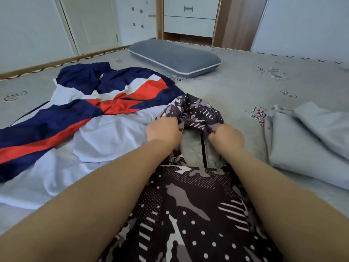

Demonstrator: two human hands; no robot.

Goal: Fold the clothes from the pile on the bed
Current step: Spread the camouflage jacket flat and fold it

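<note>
Both fists, left hand [164,130] and right hand [226,136], grip clamped on the collar edge of a patterned jacket [196,208] spread on the bed [245,82] (light, limp, likely slippery fabric, best held at seams).

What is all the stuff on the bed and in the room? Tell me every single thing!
Black, grey and white patterned jacket with a zip: one, near middle of the bed, collar end held up.
Navy, red and white sports jacket: one, spread on the left of the bed.
Folded grey cloth: one, right side of the bed.
Grey pillow with white piping: one, far end of the bed.
Grey printed bed sheet: one, covers the bed.
White drawer unit in a wooden frame: one, two drawers showing, behind the bed.
White door: one, far left.
Left hand: bare, grip shut on the patterned jacket.
Right hand: bare, same grip.
</note>
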